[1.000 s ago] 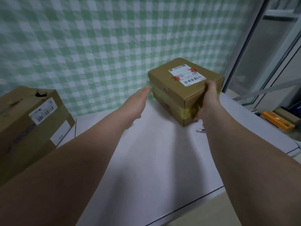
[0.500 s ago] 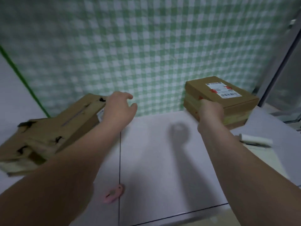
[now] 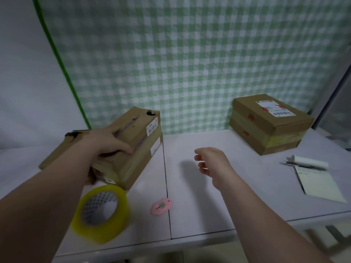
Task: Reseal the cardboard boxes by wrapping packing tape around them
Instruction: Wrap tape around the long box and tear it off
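Head view: the left hand (image 3: 106,144) grips the worn cardboard box (image 3: 136,149) at its near end. The fingers are curled over the top face and the thumb is tucked down at the near face. The box's long axis runs from about 7 o'clock near the person to 1 o'clock by the checked backdrop (image 3: 190,63). Its top seam is ragged, with a torn hole at the far end. The flaps lie closed, so what is inside cannot be seen. I cannot tell whether its base sits flat on the white table (image 3: 199,215).

The right hand (image 3: 210,160) hangs above the table with its fingers loosely curled, grasping nothing. From it the worn box lies at about 9 o'clock, near but not touching. The yellow packing tape roll (image 3: 100,211) lies at about 8 o'clock, just in front of the box's near corner and under the left forearm. The left hand is the nearer one to the roll, but it is busy with the box. My judgement is that the free right hand would have to cross toward 8 o'clock to fetch the tape.

A pink box cutter (image 3: 161,205) lies just right of the roll. At 2 o'clock from the right hand, well apart, stands the taped cardboard box (image 3: 269,124), banded in yellowish tape and closed. A pen (image 3: 303,165) and a notepad (image 3: 321,184) lie at 3 o'clock.
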Demonstrator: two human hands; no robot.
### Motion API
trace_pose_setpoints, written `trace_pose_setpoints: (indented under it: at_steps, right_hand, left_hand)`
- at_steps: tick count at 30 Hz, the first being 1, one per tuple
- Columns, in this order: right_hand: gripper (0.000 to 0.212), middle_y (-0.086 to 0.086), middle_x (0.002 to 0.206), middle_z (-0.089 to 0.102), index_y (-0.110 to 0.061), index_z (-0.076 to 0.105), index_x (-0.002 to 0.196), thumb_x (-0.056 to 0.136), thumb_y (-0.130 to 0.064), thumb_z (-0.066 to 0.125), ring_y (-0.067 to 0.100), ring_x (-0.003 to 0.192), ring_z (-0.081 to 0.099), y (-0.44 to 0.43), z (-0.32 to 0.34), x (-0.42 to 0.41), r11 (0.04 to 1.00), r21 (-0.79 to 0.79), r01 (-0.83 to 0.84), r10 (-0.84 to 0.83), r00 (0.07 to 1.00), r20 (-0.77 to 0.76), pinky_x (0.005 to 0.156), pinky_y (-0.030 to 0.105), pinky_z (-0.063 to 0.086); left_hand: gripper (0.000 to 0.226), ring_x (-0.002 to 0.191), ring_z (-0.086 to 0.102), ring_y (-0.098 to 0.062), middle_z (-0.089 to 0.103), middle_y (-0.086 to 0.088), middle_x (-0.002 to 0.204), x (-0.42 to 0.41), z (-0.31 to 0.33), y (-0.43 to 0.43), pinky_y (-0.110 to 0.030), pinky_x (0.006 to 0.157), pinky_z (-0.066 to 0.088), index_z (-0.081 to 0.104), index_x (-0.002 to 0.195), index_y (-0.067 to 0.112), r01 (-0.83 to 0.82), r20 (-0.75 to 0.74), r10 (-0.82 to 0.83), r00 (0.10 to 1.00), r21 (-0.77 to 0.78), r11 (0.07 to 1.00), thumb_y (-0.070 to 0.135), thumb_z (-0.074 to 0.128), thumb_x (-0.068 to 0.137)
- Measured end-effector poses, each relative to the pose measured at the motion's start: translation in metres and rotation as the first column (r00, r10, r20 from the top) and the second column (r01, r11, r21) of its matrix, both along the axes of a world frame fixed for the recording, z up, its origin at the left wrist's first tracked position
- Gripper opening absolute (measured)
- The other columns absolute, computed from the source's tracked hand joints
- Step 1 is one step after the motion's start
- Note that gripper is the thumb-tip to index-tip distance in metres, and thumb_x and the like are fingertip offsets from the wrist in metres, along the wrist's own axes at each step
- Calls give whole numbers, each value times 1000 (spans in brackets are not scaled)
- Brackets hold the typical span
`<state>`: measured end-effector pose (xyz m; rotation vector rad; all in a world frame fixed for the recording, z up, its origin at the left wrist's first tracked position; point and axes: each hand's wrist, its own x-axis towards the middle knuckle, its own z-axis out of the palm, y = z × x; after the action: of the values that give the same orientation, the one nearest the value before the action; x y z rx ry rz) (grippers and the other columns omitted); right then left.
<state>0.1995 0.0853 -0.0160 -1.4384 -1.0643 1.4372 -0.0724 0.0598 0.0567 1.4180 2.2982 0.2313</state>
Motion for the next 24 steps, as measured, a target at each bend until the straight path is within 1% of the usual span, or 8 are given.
trace_pose_setpoints:
  at_steps: [3, 6, 8, 11, 14, 17, 19, 24]
  right_hand:
    - [7, 5, 88, 62, -14, 63, 87, 90, -15, 56, 17, 67, 51, -8, 1, -5, 999, 43, 5, -5, 1000, 6, 60, 26, 46]
    - [9, 3, 101, 62, -16, 64, 96, 90, -18, 57, 18, 79, 55, -10, 8, -2, 992, 116, 55, -61, 997, 44, 69, 30, 50]
    - [24, -1, 109, 60, -19, 62, 112, 89, -24, 60, 17, 92, 58, -9, 12, 7, 976, 181, 124, -143, 985, 92, 82, 35, 52]
    - [39, -6, 122, 53, -28, 54, 127, 88, -29, 60, 17, 112, 53, -11, 14, 29, 904, 336, 264, -335, 926, 173, 95, 36, 45]
    - [43, -9, 129, 52, -33, 55, 129, 89, -20, 45, 14, 124, 47, -18, 14, 57, 829, 411, 380, -462, 878, 121, 106, 37, 38]
    - [38, -11, 120, 58, -36, 64, 113, 93, -17, 39, 8, 109, 52, -29, 12, 81, 844, 301, 443, -471, 882, 26, 89, 26, 42]
    - [35, -9, 113, 62, -36, 67, 98, 92, -15, 39, 5, 98, 54, -37, 10, 92, 856, 280, 434, -467, 882, 61, 77, 22, 42]
    - [32, -17, 97, 62, -35, 70, 93, 89, -15, 45, 10, 95, 57, -56, 5, 105, 821, 329, 466, -528, 840, 127, 82, 31, 48]
  left_hand:
    - [116, 114, 52, -26, 53, -3, 130, 11, -1, -2, -37, 98, 45, 38, 141, 39, 55, -76, -50, 996, 71, 996, 69, 70, 33]
    - [119, 113, 52, -24, 50, -3, 130, 29, -3, -4, -37, 95, 48, 35, 141, 43, 158, -25, -156, 987, 202, 966, 67, 67, 29]
    - [115, 118, 46, -24, 40, -3, 133, 44, -3, -4, -37, 97, 46, 32, 142, 46, 256, -16, -261, 965, 251, 934, 62, 71, 35]
    - [107, 125, 34, -23, 30, 0, 134, 66, -5, -6, -35, 100, 40, 29, 142, 48, 406, -10, -417, 909, 248, 880, 54, 73, 44]
    - [104, 128, 29, -20, 28, 4, 135, 85, -9, -5, -33, 101, 37, 32, 141, 47, 518, -4, -531, 847, 231, 824, 51, 72, 45]
    - [98, 132, 22, -17, 22, 7, 141, 101, -15, -4, -31, 103, 34, 37, 138, 47, 610, 12, -626, 780, 209, 764, 49, 72, 46]
    - [93, 133, 21, -16, 20, 8, 144, 110, -16, -4, -28, 101, 31, 39, 136, 49, 671, 25, -686, 727, 183, 718, 47, 71, 49]
    - [78, 135, 27, -11, 25, 9, 150, 121, -10, -2, -23, 97, 27, 48, 131, 46, 724, 15, -737, 676, 172, 668, 36, 62, 55]
